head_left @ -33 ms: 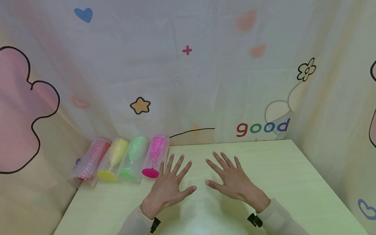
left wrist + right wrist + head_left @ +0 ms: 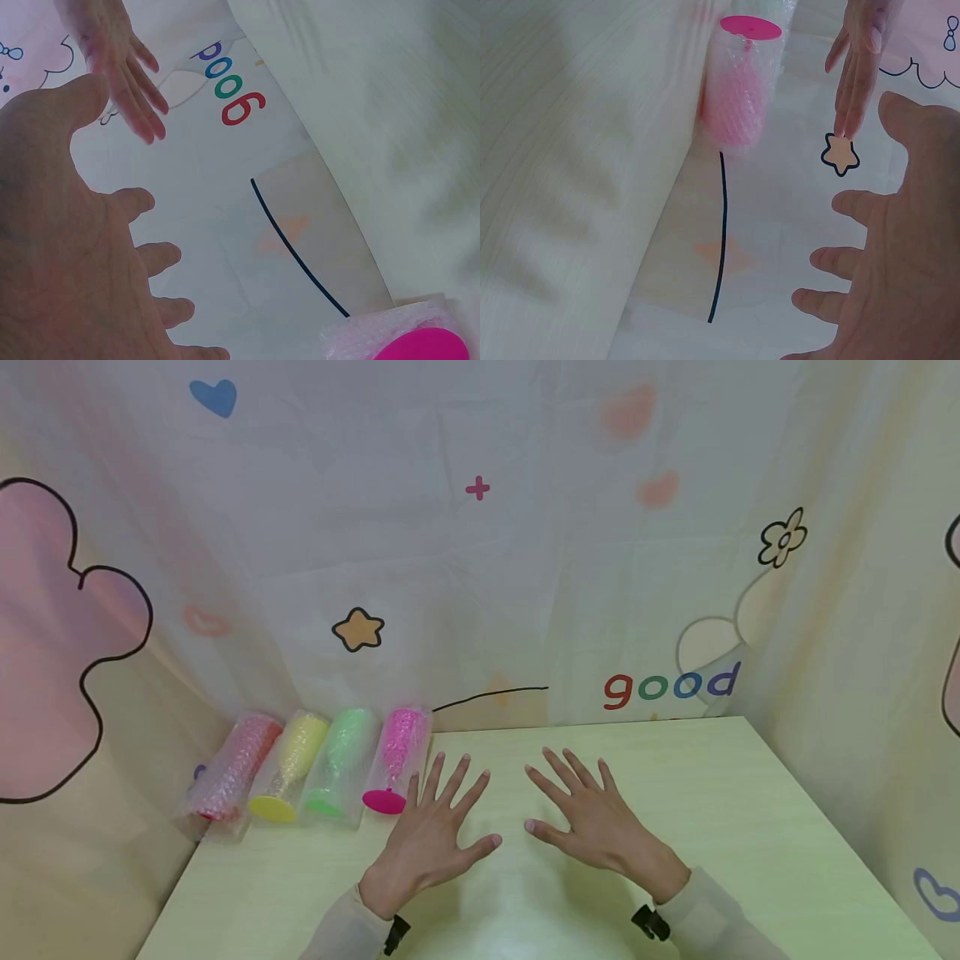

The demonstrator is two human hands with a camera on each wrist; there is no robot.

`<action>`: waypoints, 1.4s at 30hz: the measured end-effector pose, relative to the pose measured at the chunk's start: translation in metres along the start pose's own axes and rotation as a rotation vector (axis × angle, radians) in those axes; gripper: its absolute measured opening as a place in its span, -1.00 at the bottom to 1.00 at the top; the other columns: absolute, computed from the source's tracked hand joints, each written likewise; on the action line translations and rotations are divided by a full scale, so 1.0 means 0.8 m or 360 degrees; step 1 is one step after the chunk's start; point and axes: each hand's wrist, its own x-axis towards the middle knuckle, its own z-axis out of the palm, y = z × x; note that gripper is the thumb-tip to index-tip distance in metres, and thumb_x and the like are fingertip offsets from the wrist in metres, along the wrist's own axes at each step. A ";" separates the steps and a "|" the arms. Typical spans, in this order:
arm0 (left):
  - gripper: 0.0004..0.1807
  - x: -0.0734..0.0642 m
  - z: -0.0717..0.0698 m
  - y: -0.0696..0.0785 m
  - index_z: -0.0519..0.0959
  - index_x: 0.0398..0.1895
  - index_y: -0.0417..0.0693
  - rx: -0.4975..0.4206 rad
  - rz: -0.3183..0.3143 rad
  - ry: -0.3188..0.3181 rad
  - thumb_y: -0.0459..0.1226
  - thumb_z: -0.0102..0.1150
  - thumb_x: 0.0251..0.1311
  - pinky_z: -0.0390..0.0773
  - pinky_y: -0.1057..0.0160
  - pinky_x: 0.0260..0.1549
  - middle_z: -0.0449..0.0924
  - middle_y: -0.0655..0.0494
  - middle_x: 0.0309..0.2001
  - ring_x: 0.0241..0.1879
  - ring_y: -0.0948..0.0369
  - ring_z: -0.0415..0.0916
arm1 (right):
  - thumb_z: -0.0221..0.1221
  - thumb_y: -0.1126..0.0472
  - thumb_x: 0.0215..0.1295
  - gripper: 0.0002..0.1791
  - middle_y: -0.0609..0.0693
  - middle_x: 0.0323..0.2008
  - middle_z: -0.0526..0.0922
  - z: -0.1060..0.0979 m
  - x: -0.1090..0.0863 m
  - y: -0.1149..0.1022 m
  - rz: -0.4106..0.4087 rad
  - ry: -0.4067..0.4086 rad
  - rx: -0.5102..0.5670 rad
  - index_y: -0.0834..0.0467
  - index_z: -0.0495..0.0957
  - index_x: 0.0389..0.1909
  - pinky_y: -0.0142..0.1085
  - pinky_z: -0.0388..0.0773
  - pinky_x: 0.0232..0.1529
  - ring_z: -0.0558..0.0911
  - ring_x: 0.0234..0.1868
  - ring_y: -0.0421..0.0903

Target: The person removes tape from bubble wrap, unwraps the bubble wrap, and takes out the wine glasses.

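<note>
My left hand (image 2: pixel 427 843) is held over the table with its fingers spread, and holds nothing. Its fingertips look close to a bright pink goblet (image 2: pixel 397 756) in clear bubble wrap; whether they touch it I cannot tell. To the right, my right hand (image 2: pixel 600 827) has its fingers spread too, also with nothing in it. Left of the pink goblet lie a green goblet (image 2: pixel 348 747) and a yellow goblet (image 2: pixel 300 752), both wrapped. Farthest left is a wrapped red-pink item (image 2: pixel 236 768), its shape blurred by the wrap. The pink goblet's round base (image 2: pixel 750 28) shows in the right wrist view.
The pale wooden table (image 2: pixel 750 827) reaches back to a printed cloth (image 2: pixel 450 552) that hangs behind and at both sides. The wrapped items lie in a row at the table's back left. A dark clip (image 2: pixel 651 922) sits at my right wrist.
</note>
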 end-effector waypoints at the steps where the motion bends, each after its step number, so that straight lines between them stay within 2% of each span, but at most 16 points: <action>1: -0.11 0.000 0.001 0.000 -0.02 0.56 0.38 0.0004 0.0000 0.0004 0.47 -0.30 0.20 -0.12 -0.37 0.43 -0.25 0.16 0.61 0.59 -0.09 -0.41 | -0.05 -0.44 0.31 -0.18 -0.02 0.58 0.00 0.001 0.000 0.000 -0.0005 0.0009 -0.0002 -0.19 0.13 0.51 0.43 -0.08 0.39 0.03 0.57 0.17; 10: -0.10 -0.001 -0.001 -0.005 -0.03 0.56 0.36 -0.0012 -0.0020 0.0007 0.45 -0.24 0.21 -0.08 -0.36 0.43 -0.23 0.15 0.61 0.59 -0.11 -0.37 | -0.04 -0.43 0.30 -0.18 0.01 0.57 0.03 0.003 -0.002 0.001 -0.0020 0.0041 0.0000 -0.17 0.14 0.51 0.43 -0.07 0.38 0.05 0.56 0.18; 15: -0.09 0.000 -0.008 -0.013 -0.03 0.56 0.37 0.0009 -0.0065 0.0072 0.42 -0.16 0.20 -0.02 -0.36 0.42 -0.20 0.16 0.61 0.59 -0.10 -0.30 | -0.03 -0.44 0.29 -0.17 0.00 0.57 0.02 0.000 -0.001 0.002 -0.0021 0.0055 -0.0006 -0.19 0.11 0.52 0.42 -0.07 0.39 0.05 0.56 0.18; 22: -0.06 0.001 -0.012 -0.029 -0.01 0.57 0.30 0.0049 -0.0110 0.0108 0.39 -0.07 0.18 0.04 -0.36 0.40 -0.17 0.08 0.61 0.58 -0.14 -0.25 | 0.00 -0.45 0.26 -0.13 0.00 0.58 0.02 0.000 0.000 0.003 -0.0021 0.0050 0.0007 -0.18 0.12 0.52 0.41 -0.07 0.40 0.04 0.57 0.17; 28: -0.09 -0.002 -0.012 -0.044 0.06 0.56 0.21 -0.0010 -0.0171 0.0176 0.30 0.02 0.21 0.11 -0.34 0.38 -0.10 0.01 0.60 0.56 -0.17 -0.18 | 0.10 -0.41 0.23 -0.12 0.01 0.57 0.06 0.001 -0.001 0.003 -0.0028 0.0026 -0.0019 -0.17 0.13 0.52 0.36 0.03 0.40 0.06 0.56 0.14; 36: -0.10 0.004 -0.007 -0.068 0.10 0.55 0.10 0.0001 -0.0205 0.0251 0.26 0.06 0.23 0.19 -0.35 0.34 0.01 -0.08 0.56 0.52 -0.23 -0.05 | 0.20 -0.31 0.20 -0.13 0.01 0.54 0.14 0.008 -0.003 0.005 -0.0028 0.0027 -0.0052 -0.14 0.18 0.50 0.37 0.07 0.38 0.10 0.55 0.14; 42: -0.09 0.009 0.004 -0.087 0.10 0.55 0.08 -0.0030 -0.0286 0.0246 0.21 0.12 0.21 0.20 -0.36 0.33 0.02 -0.10 0.56 0.51 -0.24 -0.03 | 0.21 -0.32 0.19 -0.11 0.01 0.54 0.15 0.014 -0.006 0.004 -0.0026 -0.0028 -0.0059 -0.16 0.16 0.51 0.37 0.05 0.39 0.09 0.55 0.14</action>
